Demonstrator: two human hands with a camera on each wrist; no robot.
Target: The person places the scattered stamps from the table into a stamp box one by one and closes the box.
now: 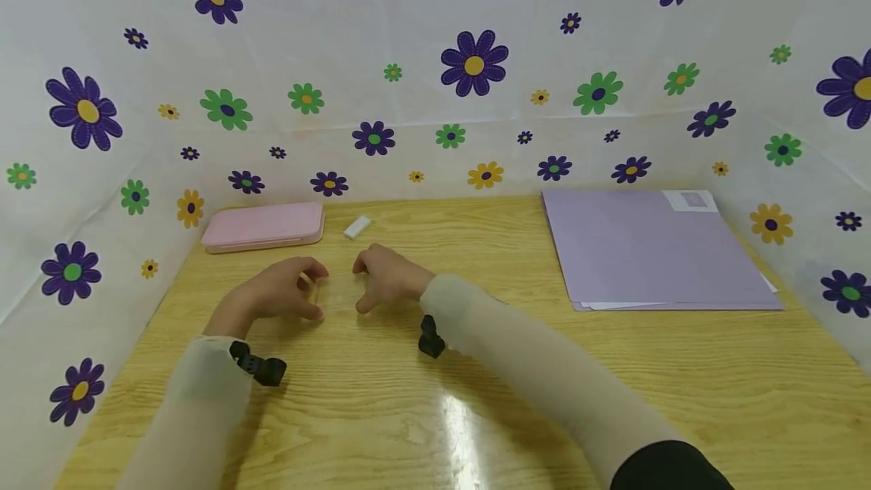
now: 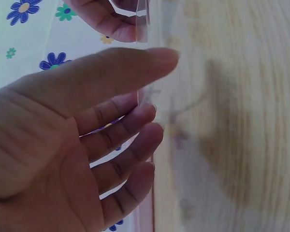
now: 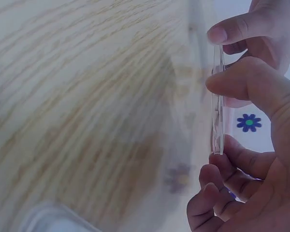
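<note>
Between the two hands is a thin, see-through flat plastic piece (image 3: 217, 106), seen edge-on as two close layers in the right wrist view. The left hand (image 1: 282, 291) holds its left side, thumb on the near edge and fingers curled toward the far one. On the other side, the right hand (image 1: 391, 278) pinches it between thumb and fingers. In the left wrist view the plastic piece (image 2: 142, 21) shows as a faint clear edge past the thumb. Just beyond the hands lies a small white eraser-like block (image 1: 357, 227).
A pink pencil case (image 1: 265, 227) lies at the back left of the wooden table (image 1: 381, 414). At the back right, a purple folder (image 1: 633, 248) lies over white sheets. Flower-printed cloth (image 1: 408, 36) walls the table on three sides. A clear rounded thing (image 3: 58, 220) shows low in the right wrist view.
</note>
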